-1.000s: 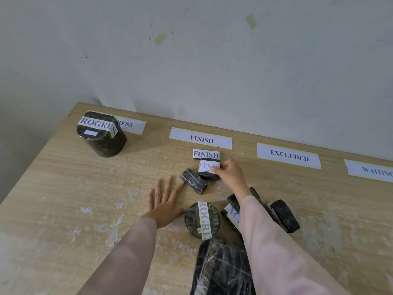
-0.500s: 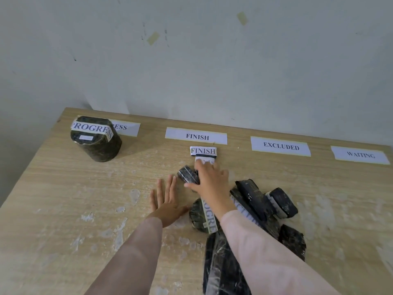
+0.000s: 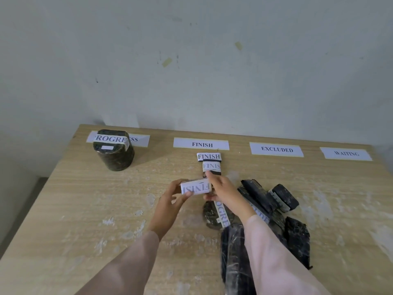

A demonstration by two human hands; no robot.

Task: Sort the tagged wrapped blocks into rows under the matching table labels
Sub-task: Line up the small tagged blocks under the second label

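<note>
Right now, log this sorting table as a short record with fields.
table labels, left to right: PROGRESS, FINISH, EXCLUDED, WAITING
under PROGRESS: one round wrapped block, upright
under FINISH: two tagged blocks in a row
under EXCLUDED and WAITING: no blocks
in hand: FINISH-tagged block, tag reads upside down, held by left hand and right hand
unsorted: dark pile near the right arm, including a round PROGRESS-tagged block

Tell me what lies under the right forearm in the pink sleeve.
Under the right forearm lies a heap of dark wrapped blocks. A round dark one shows a white tag reading "OGRE". Whatever blocks or tags sit directly beneath the sleeve are covered.
</note>
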